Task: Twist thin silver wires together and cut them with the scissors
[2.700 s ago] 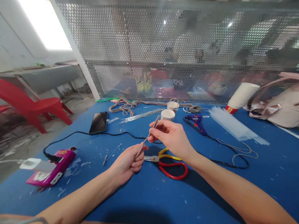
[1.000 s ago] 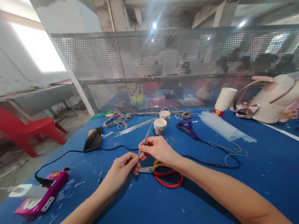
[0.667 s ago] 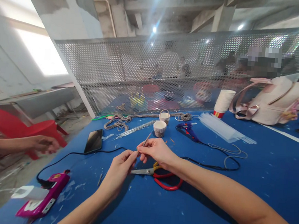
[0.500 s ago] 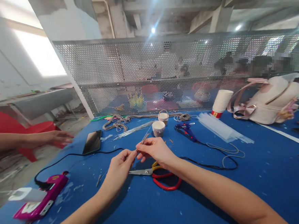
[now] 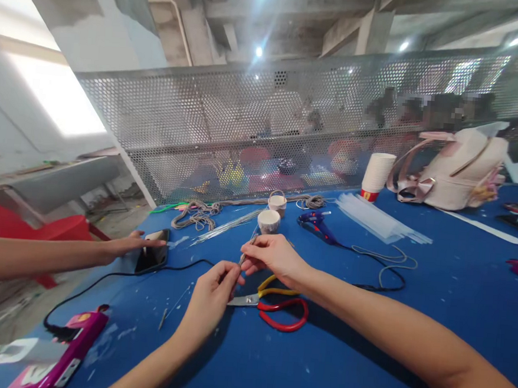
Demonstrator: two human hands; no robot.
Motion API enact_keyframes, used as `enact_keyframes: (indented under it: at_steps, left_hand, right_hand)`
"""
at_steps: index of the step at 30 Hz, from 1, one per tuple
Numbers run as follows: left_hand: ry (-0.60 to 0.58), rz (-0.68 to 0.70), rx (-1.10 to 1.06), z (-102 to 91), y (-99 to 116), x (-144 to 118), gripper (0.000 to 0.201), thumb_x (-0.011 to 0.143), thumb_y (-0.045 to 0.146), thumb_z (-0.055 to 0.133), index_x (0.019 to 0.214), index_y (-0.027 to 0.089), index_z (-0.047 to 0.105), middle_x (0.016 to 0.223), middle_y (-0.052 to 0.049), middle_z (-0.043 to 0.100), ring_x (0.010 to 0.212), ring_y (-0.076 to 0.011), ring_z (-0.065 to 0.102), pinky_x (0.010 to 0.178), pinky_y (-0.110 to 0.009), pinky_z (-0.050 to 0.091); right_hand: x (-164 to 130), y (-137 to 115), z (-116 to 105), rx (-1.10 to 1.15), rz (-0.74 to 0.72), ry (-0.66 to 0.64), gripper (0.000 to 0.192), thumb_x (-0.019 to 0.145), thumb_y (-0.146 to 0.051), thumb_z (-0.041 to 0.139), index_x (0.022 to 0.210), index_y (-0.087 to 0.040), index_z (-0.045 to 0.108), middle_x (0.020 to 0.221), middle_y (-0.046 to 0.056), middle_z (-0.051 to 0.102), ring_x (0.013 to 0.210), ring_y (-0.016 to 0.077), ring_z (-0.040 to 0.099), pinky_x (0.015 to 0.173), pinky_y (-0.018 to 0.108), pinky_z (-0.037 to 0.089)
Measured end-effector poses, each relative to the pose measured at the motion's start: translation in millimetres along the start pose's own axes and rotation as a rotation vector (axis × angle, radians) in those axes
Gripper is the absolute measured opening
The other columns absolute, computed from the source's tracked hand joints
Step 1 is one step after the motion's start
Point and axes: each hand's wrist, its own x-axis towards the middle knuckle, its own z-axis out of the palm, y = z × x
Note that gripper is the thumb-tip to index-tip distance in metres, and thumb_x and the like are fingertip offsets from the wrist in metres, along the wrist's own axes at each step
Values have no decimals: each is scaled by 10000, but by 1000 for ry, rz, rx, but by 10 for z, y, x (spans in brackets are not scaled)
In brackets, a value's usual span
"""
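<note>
Nearest, on the blue table [image 5: 318, 358]: a glossy magenta power strip [image 5: 68, 349] with a plug and a white adapter in it. Scissors [image 5: 251, 300] lie flat mid-table, steel blades, smooth looped handles in red and yellow; the blade end runs up to the edge of the left hand [image 5: 212, 291], contact unclear.

Both hands meet above the table, just beyond the scissors. The thin grey strand [image 5: 242, 259] sits between them, tilted up and away. Left thumb and finger are pinched together on its lower end; the right hand [image 5: 274, 257] is clamped on it just above. Working it well, in the observer's judgement, asks for a steady left anchor, small right-hand movements close to that pinch, light even tension, and fingers kept off the blades.

Farther left, another person's hand [image 5: 126, 245] is at a flat dark phone [image 5: 158, 255]. Beyond: straight shiny wires [image 5: 225, 227], loose loops of soft-looking grey cord [image 5: 195, 216], two small round pale-rimmed cups, the nearer one [image 5: 268, 223] rough-sided, the farther [image 5: 277, 205] with an arched handle. A blue glue gun [image 5: 321, 227] lies right of them.

Farthest: perforated metal screen [image 5: 176, 111].
</note>
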Motion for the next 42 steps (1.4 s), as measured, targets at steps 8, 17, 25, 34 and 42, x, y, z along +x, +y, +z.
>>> enact_keyframes:
  at_steps: [8,17,25,34,42]
  left_hand:
    - [68,-14,-68,73,-41,1,418,711,565,596,759,152,637,534,64,382,463,-79,267,416,-214,189]
    - [-121,-168,-269,54,34,70,351,635,486,685,665,147,596,495,46,484,441,-71,355,439,-193,278]
    - [-63,-192,-267,80,40,61,280,670,407,630,741,137,615,531,46,499,434,-53,290,422,-188,209]
    - [-33,-193,-236,51,74,11,343,674,472,631,712,132,652,471,77,357,432,-64,242,413,-209,181]
    - [69,-210,-197,-191,69,111,453,611,486,691,860,108,694,494,78,376,429,-54,262,397,-197,166]
  right_hand:
    - [-15,1,-39,-29,14,-9,335,572,-385,791,621,-101,619,549,29,652,472,112,618,499,234,523]
    - [19,43,-119,-59,-15,-62,333,603,-403,765,628,-105,618,554,30,648,457,115,611,469,232,505]
    - [-4,57,-164,-9,-34,-24,389,537,-411,805,743,-112,665,657,20,667,529,103,617,519,230,508]
    - [45,46,-181,-45,26,-26,311,634,-386,754,762,-116,668,596,9,640,532,91,578,595,249,491]
    - [-459,-50,-457,-1317,-180,-420,197,769,-187,602,955,-142,648,966,99,637,899,205,576,812,341,440]
